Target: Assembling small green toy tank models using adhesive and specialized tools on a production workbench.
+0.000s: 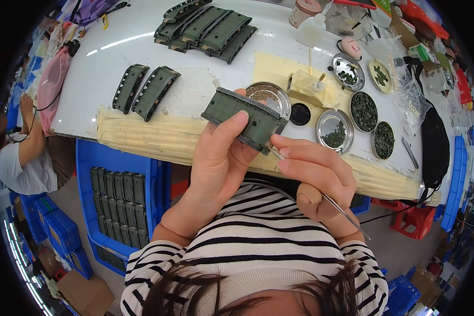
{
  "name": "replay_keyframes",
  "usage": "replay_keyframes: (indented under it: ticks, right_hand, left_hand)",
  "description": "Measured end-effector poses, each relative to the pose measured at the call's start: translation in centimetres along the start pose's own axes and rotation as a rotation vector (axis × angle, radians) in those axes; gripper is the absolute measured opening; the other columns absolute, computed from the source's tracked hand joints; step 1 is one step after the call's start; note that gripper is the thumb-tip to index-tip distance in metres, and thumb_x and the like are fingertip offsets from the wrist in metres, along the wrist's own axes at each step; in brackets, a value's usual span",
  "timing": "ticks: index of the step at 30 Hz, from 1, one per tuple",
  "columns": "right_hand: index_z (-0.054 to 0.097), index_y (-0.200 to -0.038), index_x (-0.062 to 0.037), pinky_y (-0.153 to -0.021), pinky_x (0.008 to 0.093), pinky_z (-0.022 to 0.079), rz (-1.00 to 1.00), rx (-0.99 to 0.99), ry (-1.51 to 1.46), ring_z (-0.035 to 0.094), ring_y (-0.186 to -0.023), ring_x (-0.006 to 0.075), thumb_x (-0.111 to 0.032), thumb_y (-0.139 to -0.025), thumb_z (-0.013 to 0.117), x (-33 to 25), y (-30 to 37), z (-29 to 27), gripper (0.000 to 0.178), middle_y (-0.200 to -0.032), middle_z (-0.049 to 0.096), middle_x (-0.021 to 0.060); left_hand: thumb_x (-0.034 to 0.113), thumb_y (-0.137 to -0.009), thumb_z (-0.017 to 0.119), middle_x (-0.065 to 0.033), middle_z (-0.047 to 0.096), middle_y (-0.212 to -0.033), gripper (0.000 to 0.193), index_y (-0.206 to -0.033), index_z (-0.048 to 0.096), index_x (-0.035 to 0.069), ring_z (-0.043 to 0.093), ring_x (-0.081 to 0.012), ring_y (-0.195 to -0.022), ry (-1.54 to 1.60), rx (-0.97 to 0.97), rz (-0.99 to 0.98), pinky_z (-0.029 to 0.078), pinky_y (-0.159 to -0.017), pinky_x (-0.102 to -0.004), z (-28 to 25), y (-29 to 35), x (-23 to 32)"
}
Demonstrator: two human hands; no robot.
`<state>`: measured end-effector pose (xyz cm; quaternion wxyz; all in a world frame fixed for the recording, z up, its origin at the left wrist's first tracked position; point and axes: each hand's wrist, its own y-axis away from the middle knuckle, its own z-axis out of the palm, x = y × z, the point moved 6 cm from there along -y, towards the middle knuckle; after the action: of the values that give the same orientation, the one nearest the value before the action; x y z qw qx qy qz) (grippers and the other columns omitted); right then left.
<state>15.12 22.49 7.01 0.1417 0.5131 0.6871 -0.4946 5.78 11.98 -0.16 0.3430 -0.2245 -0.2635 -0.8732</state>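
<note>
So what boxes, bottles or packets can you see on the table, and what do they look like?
White plastic squeeze bottle: far side of the table, pale, narrow neck.
Round tub: beside the bottle, pinkish lid, speckled body.
Clear plastic bags: right of the round tins, crumpled, see-through.
Small green and white packet: far right edge, boxy.

Clear plastic bags [405,100] at the table's far right, beside a small green-white box [419,51].
</note>
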Motion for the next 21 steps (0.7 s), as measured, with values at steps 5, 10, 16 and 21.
replay_keyframes:
  ticks: [5,10,16,21]
  right_hand:
    - [0.064,-0.101,0.0012,-0.078,0.0347,0.055,-0.042,0.058,-0.026,0.066,-0.097,0.0322,-0.027,-0.087,0.063,0.1,0.0,-0.1,0.031,-0.102,0.063,0.0174]
    - [0.062,-0.102,-0.0011,-0.076,0.0335,0.055,0.003,0.311,-0.221,0.067,-0.090,0.0291,-0.042,-0.094,0.050,1.2,1.2,-0.9,0.043,-0.096,0.062,0.0168]
    - [0.057,-0.110,-0.0014,-0.072,0.0345,0.056,-0.036,0.397,-0.273,0.065,-0.078,0.0257,-0.049,-0.096,0.038,1.7,2.0,-2.0,0.053,-0.092,0.057,0.0149]
    - [0.055,-0.115,-0.0009,-0.062,0.0318,0.055,-0.030,0.483,-0.352,0.064,-0.071,0.0227,-0.046,-0.098,0.039,2.2,3.1,-1.8,0.051,-0.087,0.058,0.0155]
  left_hand:
    - [0.016,-0.096,0.049,-0.0159,0.054,-0.125,0.044,-0.135,0.038,0.003,0.057,-0.0202,-0.112,0.012,-0.009,0.004,0.050,-0.094,-0.0350,0.0,0.0,-0.1]
    - [0.018,-0.097,0.047,-0.0189,0.051,-0.129,0.049,-0.139,0.032,-0.001,0.055,-0.0222,-0.116,0.002,-0.065,0.008,0.048,-0.098,-0.0367,0.6,-0.3,0.4]
    - [0.023,-0.099,0.043,-0.0271,0.044,-0.132,0.057,-0.144,0.020,-0.004,0.053,-0.0293,-0.118,0.284,-0.262,-0.012,0.052,-0.096,-0.0352,0.1,-1.1,2.1]
    - [0.044,-0.096,0.047,-0.0260,0.040,-0.128,0.071,-0.143,0.022,-0.003,0.052,-0.0308,-0.116,0.756,-0.440,-0.225,0.057,-0.090,-0.0332,0.0,-1.6,1.5]
